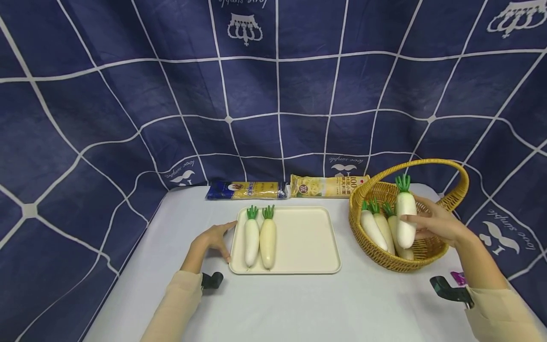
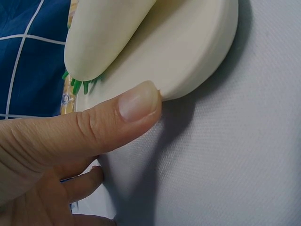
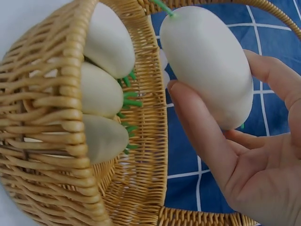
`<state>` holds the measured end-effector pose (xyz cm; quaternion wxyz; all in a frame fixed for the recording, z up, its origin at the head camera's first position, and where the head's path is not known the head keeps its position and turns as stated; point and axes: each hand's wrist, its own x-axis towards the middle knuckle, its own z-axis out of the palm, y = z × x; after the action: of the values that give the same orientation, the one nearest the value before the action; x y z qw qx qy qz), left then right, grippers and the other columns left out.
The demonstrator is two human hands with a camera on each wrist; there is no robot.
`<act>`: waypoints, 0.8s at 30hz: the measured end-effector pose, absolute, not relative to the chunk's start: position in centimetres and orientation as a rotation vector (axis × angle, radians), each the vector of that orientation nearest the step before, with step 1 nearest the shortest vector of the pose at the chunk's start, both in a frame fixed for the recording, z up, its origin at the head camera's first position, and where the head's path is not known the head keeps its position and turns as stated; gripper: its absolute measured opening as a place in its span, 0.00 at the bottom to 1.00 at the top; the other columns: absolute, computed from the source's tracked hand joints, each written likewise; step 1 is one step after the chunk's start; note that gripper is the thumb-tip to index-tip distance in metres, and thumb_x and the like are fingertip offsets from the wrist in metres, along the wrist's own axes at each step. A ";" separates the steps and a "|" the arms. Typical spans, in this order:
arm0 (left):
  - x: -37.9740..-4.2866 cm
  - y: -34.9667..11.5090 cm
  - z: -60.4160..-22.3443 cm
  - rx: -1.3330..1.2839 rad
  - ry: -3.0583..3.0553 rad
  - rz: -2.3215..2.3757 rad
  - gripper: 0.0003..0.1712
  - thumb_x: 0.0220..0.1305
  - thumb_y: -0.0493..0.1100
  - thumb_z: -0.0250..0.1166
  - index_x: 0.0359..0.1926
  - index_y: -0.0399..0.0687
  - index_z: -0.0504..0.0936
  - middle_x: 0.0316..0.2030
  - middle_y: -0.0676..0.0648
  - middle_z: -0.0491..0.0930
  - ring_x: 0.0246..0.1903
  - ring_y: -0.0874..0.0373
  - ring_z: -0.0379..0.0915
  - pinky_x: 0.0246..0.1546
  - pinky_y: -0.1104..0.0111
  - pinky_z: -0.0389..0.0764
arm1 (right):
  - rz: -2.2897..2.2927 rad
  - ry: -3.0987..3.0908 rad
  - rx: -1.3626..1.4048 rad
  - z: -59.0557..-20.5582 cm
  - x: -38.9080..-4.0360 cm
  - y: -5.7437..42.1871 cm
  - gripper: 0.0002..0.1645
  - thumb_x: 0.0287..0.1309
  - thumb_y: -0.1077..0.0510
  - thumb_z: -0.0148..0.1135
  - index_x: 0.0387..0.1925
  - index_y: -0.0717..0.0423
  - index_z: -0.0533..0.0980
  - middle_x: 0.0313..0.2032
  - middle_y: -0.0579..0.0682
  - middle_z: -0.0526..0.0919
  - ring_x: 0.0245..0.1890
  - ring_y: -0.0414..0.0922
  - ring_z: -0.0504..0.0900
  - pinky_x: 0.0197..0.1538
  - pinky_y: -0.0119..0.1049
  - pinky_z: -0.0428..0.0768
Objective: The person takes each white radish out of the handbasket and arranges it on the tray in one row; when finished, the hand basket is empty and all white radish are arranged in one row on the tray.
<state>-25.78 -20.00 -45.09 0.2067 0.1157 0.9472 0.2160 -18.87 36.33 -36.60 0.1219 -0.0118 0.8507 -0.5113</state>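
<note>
Right-hand grip pinches a white radish between thumb and fingers, holding it upright, green leaves up, over the wicker basket, in which three more radishes lean side by side. Left-hand grip is spread and relaxed, thumb at the near left corner of the cream tray, which lies on the white surface and carries two radishes side by side along its left part. Two pasta packets lie end to end beyond the tray, before a blue gridded cloth.

The tray, bearing two radishes, lies right of the left hand. Under the right hand's radish, the basket holds three more. Two packets lie beyond both hands.
</note>
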 end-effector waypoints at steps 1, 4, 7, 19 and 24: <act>-25.8 -20.0 -45.1 0.327 2.640 0.600 0.70 0.18 0.41 0.83 0.70 0.44 0.58 0.64 0.30 0.62 0.64 0.33 0.56 0.62 0.42 0.62 | -1.516 2.469 -0.027 -36.7 -18.7 36.3 0.55 0.62 0.54 0.57 0.70 0.69 0.29 0.53 0.80 0.62 0.37 0.47 0.82 0.39 0.47 0.85; -25.8 -20.1 -45.2 0.335 2.643 0.600 0.70 0.18 0.41 0.83 0.70 0.44 0.58 0.64 0.30 0.63 0.64 0.34 0.57 0.62 0.42 0.62 | -1.570 2.421 -0.026 -36.9 -18.4 36.3 0.55 0.63 0.54 0.56 0.69 0.69 0.27 0.52 0.78 0.63 0.37 0.47 0.82 0.40 0.47 0.85; -25.8 -20.1 -45.2 0.333 2.644 0.604 0.70 0.18 0.41 0.84 0.70 0.43 0.58 0.64 0.30 0.63 0.64 0.34 0.57 0.62 0.42 0.62 | -1.612 2.374 -0.020 -37.1 -18.0 36.2 0.55 0.63 0.55 0.55 0.69 0.68 0.26 0.51 0.75 0.66 0.37 0.46 0.82 0.41 0.48 0.84; -25.8 -19.9 -45.1 0.287 2.643 0.592 0.71 0.17 0.44 0.84 0.70 0.44 0.58 0.63 0.31 0.64 0.63 0.34 0.59 0.61 0.41 0.63 | -1.650 2.336 -0.041 -37.5 -16.1 35.2 0.54 0.64 0.57 0.55 0.69 0.69 0.27 0.54 0.80 0.63 0.39 0.48 0.83 0.40 0.49 0.84; -25.8 -19.9 -45.1 0.297 2.642 0.596 0.71 0.18 0.43 0.84 0.70 0.44 0.58 0.63 0.31 0.64 0.63 0.34 0.58 0.61 0.42 0.63 | -1.636 2.347 -0.088 -37.7 -15.4 34.8 0.54 0.64 0.58 0.55 0.69 0.69 0.27 0.53 0.80 0.64 0.40 0.50 0.83 0.40 0.50 0.84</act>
<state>-25.78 -19.90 -45.12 0.2070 0.1066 0.9487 0.2139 -15.36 34.75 -37.68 0.1391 -0.0304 0.8120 -0.5660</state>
